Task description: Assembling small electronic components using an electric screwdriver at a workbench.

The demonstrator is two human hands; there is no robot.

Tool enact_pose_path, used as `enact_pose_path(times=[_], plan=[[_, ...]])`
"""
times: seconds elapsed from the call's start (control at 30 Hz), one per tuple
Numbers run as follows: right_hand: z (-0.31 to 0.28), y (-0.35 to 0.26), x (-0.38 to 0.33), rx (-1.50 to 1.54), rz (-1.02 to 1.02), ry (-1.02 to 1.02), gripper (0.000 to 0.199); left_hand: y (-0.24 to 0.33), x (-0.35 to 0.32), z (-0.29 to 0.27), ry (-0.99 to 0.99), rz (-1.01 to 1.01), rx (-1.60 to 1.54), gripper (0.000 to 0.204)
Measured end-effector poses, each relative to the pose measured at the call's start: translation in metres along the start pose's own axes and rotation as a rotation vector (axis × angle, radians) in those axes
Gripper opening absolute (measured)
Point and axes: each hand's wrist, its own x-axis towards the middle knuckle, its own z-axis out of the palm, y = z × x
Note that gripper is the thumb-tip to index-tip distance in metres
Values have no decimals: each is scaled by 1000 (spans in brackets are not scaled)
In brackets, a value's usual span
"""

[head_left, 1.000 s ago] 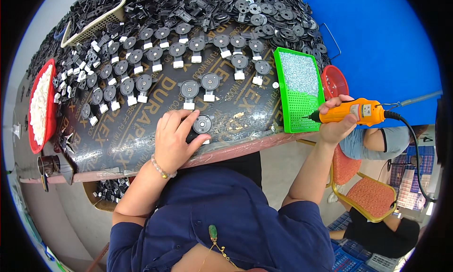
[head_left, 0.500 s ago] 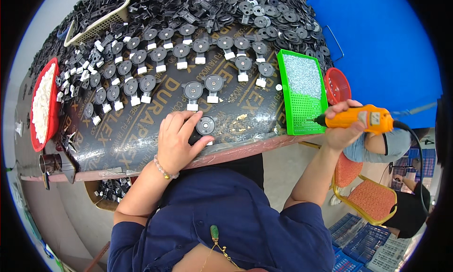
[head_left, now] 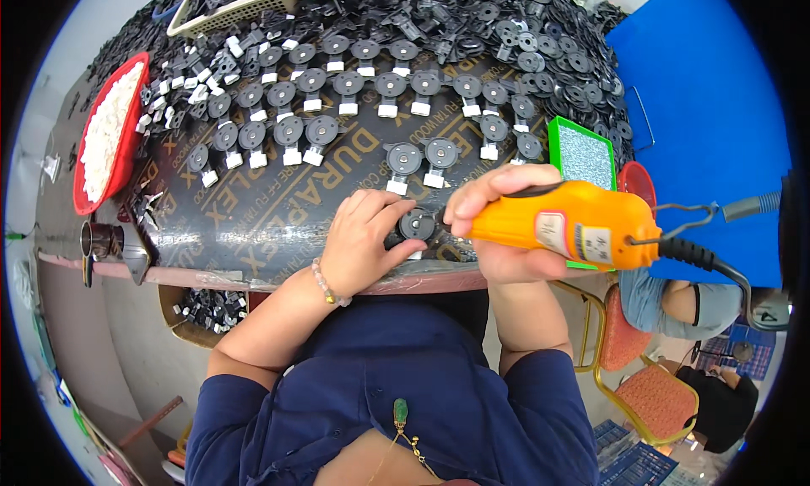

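My left hand (head_left: 363, 240) lies at the table's near edge, its fingers and thumb closed round a black plastic wheel part (head_left: 416, 224) with a white end block. In my right hand (head_left: 506, 191) is an orange electric screwdriver (head_left: 582, 224), held level, its nose pointing left toward the wheel part. My right fingers hide most of the tip, so whether it touches the part I cannot tell. Just beyond stand two similar black wheel parts with white blocks (head_left: 404, 160). Partly behind the screwdriver is a green tray (head_left: 554, 148) of small silvery screws (head_left: 586, 155).
Rows of wheel parts (head_left: 288, 132) cover the middle of the table. Heaps of loose black pieces (head_left: 456, 22) and a cream basket (head_left: 236, 15) lie at the back. A red basin (head_left: 139, 140) of white pieces stands left. The screwdriver's cord (head_left: 717, 271) trails right.
My right hand has brought the screwdriver leftward from the green tray to the wheel part. My left hand keeps its hold. The whole view has shifted somewhat.
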Motion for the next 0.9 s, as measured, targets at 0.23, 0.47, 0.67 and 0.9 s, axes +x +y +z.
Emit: enact_pose_path(times=[0.23,0.47,0.67,0.9], plan=[[14,9,3,-90,175,70,92,0,-1,-1,-28,-57,-30,54],[15,10,5,-103,205,63,91,0,-2,2,-20,-44,-25,55],[26,14,7,-150,238,62,87,-1,-2,1,-28,-30,22,53],[17,5,7,-100,257,178,92,3,1,1,-3,18,34,50]])
